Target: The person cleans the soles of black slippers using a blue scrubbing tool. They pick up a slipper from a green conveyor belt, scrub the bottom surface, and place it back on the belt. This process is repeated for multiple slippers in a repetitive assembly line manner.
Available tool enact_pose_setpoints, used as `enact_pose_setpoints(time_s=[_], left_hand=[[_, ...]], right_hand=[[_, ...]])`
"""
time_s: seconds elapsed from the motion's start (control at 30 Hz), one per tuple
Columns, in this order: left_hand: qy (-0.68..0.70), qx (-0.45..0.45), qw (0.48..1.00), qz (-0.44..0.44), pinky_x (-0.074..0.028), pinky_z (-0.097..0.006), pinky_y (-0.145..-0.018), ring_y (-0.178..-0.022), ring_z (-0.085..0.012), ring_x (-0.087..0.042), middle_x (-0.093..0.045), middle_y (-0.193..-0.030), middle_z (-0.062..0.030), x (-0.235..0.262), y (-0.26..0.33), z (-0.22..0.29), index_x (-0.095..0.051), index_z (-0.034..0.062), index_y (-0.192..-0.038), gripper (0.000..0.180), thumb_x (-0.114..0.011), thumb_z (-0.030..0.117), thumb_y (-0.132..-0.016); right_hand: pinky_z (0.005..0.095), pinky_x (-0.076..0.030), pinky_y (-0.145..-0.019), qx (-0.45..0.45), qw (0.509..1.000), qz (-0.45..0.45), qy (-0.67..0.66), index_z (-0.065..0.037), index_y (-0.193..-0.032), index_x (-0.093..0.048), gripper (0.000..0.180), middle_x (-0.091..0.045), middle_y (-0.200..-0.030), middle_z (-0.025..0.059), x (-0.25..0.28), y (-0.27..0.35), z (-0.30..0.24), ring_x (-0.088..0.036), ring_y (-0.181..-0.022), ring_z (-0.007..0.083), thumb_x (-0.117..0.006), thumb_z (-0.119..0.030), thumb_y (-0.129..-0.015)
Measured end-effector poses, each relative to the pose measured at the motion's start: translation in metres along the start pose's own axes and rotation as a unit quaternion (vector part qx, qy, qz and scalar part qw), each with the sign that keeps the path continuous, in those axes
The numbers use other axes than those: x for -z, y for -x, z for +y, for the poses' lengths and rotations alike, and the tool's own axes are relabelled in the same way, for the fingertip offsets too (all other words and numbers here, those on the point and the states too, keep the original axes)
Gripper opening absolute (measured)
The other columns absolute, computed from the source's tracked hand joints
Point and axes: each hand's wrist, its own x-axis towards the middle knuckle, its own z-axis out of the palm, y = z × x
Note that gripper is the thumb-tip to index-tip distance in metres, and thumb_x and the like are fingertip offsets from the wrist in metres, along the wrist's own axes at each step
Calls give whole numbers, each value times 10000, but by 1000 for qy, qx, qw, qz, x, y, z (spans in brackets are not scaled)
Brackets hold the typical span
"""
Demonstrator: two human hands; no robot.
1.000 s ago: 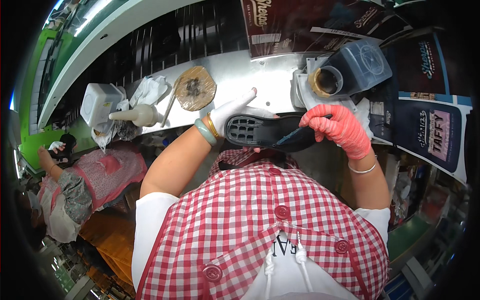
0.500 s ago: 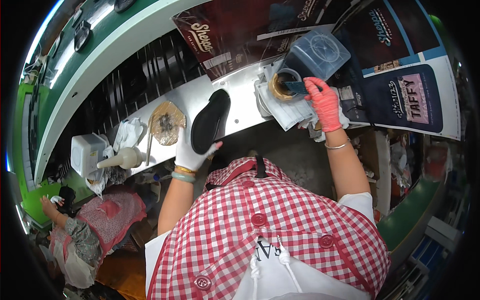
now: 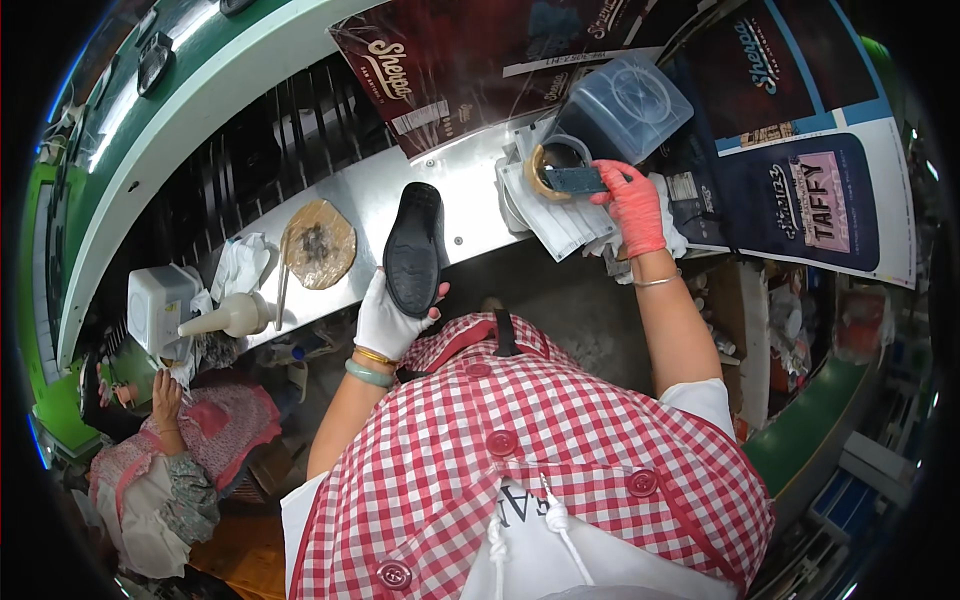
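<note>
My left hand (image 3: 386,318), in a white glove with pinkish bare fingertips, grips the near end of a black shoe (image 3: 412,262). The shoe stretches away from me over the metal worktop, with what looks like its sole facing up. In a coral-red glove, my right hand (image 3: 634,212) pinches a flat, dark teal brush-like tool (image 3: 574,180). The tool lies across the mouth of a round pot (image 3: 540,180) with a tan, crusted rim; its tip is hard to make out. Under and beside the pot are white sheets (image 3: 560,222).
Left on the worktop (image 3: 375,190) lie a round, plastic-wrapped tan lid (image 3: 318,245), a pale nozzle bottle (image 3: 228,316) and a white container (image 3: 160,305). A clear plastic box (image 3: 630,105) stands behind the pot. Printed cardboard (image 3: 450,65) lines the back. A co-worker (image 3: 180,460) sits lower left.
My left hand has turned the shoe so its recessed, sole-like face shows. My right hand has drawn the tool up to the pot's rim, exposing more of it. The co-worker's arm has moved.
</note>
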Motion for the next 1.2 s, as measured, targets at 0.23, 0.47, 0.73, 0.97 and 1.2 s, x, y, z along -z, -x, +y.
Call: enact_pose_setpoints(time_s=[0.23,0.47,0.73,0.97,1.2], left_hand=[[42,-22,995,-86,-503,-475,-818,-1086,-382,-524,-505,-1220,-213,-47,-8,-1,-391,44,-1306,565,-328,473,-945],[32,-31,989,-144,-462,-527,-905,-1149,-426,-470,-415,-1294,-259,-83,0,-9,-330,24,-1340,641,-454,474,-901],[-12,-54,989,-139,-468,-522,-908,-1171,-401,-460,-392,-1333,-207,-89,9,-17,-309,67,-1359,680,-530,477,-863],[-95,-53,978,-177,-394,-477,-985,-1220,-374,-423,-380,-1362,-173,-92,16,-20,-260,47,-1384,738,-498,515,-866],[-144,-35,975,-163,-426,-466,-955,-1210,-387,-426,-414,-1318,-171,-85,24,-20,-278,42,-1376,759,-573,483,-834]], right_hand=[[149,-399,-446,-33,984,-92,-147,-22,-1011,-609,218,-625,-854,47,-52,69,-41,-590,-590,75,-533,-203,-916],[156,-444,-484,-3,983,-108,-150,-22,-1020,-608,237,-636,-858,45,-95,111,-76,-614,-639,79,-520,-220,-923],[164,-458,-497,-4,981,-115,-159,-21,-1041,-609,233,-636,-851,44,-99,121,-74,-620,-651,86,-524,-202,-921],[182,-450,-483,69,986,-63,-140,-10,-1018,-615,222,-643,-845,51,-99,116,-81,-614,-643,88,-525,-189,-921],[180,-435,-468,97,982,-61,-150,-11,-979,-620,196,-640,-789,52,-89,103,-97,-626,-617,98,-550,-178,-903]])
